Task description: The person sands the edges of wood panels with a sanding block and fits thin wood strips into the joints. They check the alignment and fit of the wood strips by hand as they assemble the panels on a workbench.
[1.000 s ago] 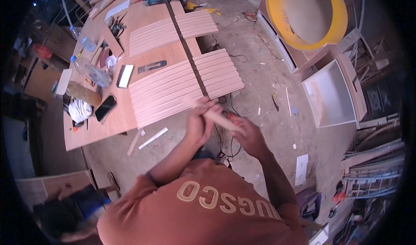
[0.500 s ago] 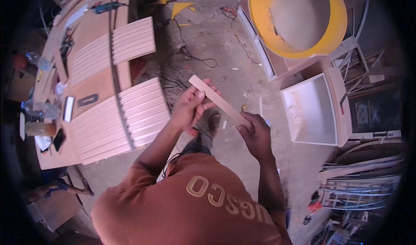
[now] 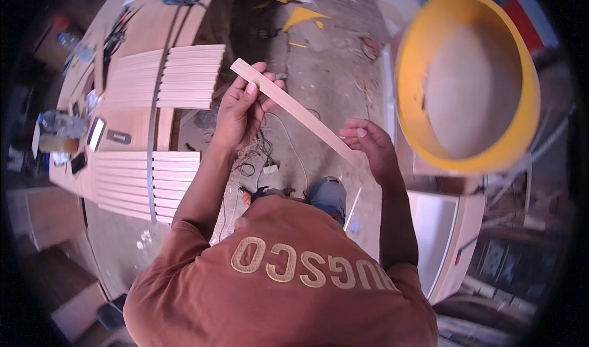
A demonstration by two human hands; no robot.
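A long, flat strip of pale wood (image 3: 299, 111) slants across the middle of the view, its upper end to the left. My left hand (image 3: 235, 113) grips it close to that end, with the thumb on top and the fingers beneath. Beside the lower end is my right hand (image 3: 375, 146), its fingers loosely stretched toward the strip and apart, gripping nothing. Whether a fingertip still touches the wood is hard to tell.
To the left, a workbench (image 3: 138, 123) carries two ribbed wooden panels (image 3: 190, 71) crossed by a long dark bar (image 3: 151, 163). A large yellow ring (image 3: 408, 80) stands at right, above a white-lined box (image 3: 432, 230). Cables (image 3: 264, 144) and yellow offcuts (image 3: 304, 17) litter the floor.
My right hand has let go of the strip's lower end. My left hand has moved left and up in view with the strip. The surroundings have shifted as my head turned.
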